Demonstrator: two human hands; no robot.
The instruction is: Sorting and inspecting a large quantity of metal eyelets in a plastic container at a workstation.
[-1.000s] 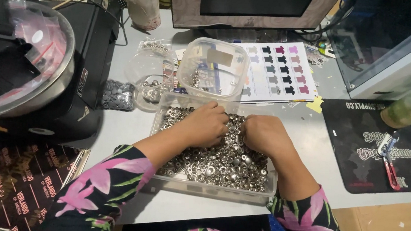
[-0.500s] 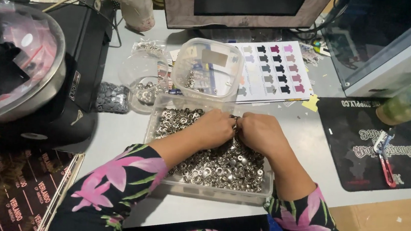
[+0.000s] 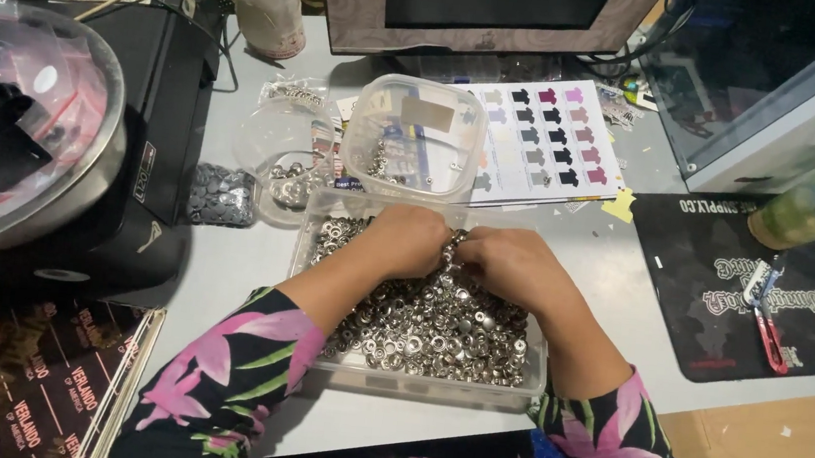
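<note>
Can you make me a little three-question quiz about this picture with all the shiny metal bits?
1. True or false: both hands are inside the clear tray of small metal rings.
2. What stands just behind that tray? A) a clear square tub B) a red bucket C) a teapot
3. What lies on the black mat at the right?

Key
1. True: left hand and right hand meet among the rings.
2. A, the clear square tub.
3. A small red-handled tool.

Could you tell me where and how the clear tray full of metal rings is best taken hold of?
Probably by the two short end walls of the clear tray, from left and right at once: it is long, shallow and heaped with metal rings, so a one-sided grip could tip it.
</note>
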